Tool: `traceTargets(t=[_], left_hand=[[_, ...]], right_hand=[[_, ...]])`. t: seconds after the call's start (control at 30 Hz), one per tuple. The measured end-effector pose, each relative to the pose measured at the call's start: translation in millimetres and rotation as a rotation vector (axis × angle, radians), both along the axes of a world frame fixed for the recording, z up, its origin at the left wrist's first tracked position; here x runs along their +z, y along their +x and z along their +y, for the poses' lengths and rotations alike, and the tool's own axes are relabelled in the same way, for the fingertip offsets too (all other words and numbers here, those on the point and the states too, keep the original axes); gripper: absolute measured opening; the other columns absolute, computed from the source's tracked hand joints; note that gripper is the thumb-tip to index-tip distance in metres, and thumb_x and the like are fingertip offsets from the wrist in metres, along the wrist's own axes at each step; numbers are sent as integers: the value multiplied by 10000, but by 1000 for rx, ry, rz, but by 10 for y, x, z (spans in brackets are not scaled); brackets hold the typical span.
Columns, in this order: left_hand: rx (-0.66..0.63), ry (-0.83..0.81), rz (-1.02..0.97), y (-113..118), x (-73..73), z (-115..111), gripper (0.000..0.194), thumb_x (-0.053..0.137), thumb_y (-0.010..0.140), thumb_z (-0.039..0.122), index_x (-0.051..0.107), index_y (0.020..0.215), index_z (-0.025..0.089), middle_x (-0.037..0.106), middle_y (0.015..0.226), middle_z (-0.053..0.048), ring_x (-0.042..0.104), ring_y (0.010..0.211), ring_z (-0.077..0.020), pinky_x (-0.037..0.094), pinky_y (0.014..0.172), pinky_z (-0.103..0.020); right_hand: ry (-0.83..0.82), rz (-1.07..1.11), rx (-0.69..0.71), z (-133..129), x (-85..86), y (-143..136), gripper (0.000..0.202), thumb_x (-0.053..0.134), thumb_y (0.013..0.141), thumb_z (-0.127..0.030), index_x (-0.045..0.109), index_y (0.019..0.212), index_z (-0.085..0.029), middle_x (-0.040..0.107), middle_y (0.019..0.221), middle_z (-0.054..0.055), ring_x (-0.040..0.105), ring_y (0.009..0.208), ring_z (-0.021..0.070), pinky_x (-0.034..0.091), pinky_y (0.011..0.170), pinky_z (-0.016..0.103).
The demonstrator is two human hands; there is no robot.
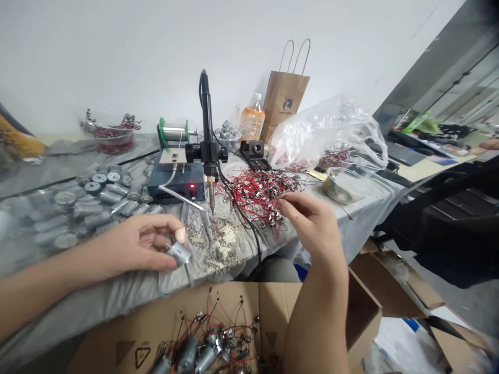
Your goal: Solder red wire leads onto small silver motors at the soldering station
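White wall (148,62) behind a plastic-covered workbench (156,283), small metal motor (180,253) pinched between thumb and fingers of left hand (142,243) near the front edge, right hand (314,221) with fingertips nearly together at red wire heap (253,189), any hold unclear.

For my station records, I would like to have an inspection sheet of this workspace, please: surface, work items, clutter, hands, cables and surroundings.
Surface: table covered with wrinkled grey sheeting.
Work items: loose motors at left; red wire pile at centre; soldering iron, tip down; control box, red light lit.
Clutter: scraps below the iron; bottle, paper bag and plastic bag behind.
Hands: left hand holds one motor; right hand at the pile's edge, grip unclear.
Cables: black cable crosses the front edge.
Surroundings: cardboard box below, with wired motors.
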State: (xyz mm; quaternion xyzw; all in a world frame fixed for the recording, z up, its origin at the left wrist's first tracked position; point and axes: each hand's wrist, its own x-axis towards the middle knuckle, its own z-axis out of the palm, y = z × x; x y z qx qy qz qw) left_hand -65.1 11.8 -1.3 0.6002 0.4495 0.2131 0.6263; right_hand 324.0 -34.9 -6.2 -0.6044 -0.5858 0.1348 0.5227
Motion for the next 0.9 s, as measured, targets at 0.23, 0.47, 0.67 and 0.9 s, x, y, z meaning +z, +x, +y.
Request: traceTargets(t=[0.23,0.47,0.67,0.9], left_hand=[[-54,-15,-136,-139,-322,163,433,1110,810,349,808,1083,202,775,1033,-43,738,848,-189,645,669,-261],[-98,-15,-157,-152,-439,95,481,1114,824,402,777,1108,212,775,946,-5,722,742,-158,632,664,-271],[-133,-96,-167,-123,-506,23,524,1141,866,437,757,1153,225,839,953,-9,767,740,-162,633,717,-287],[-179,-138,-169,-97,-527,-21,534,1147,874,454,764,1169,225,862,952,-24,791,774,-177,609,722,-279]], right_hand=[[-38,-188,-112,149,-181,68,282,742,992,-457,925,995,-242,864,917,97,730,795,284,548,813,461],[82,-353,-228,394,-361,-179,378,664,1135,-426,939,1337,-262,812,1550,211,639,1507,456,454,1323,701],[20,-379,-240,659,-462,-362,349,724,1133,-418,978,1347,-311,800,1649,200,551,1468,510,387,1255,806],[20,-359,-175,734,-386,-303,308,730,1126,-352,1004,1265,-335,828,1602,157,608,1461,457,428,1269,726]])
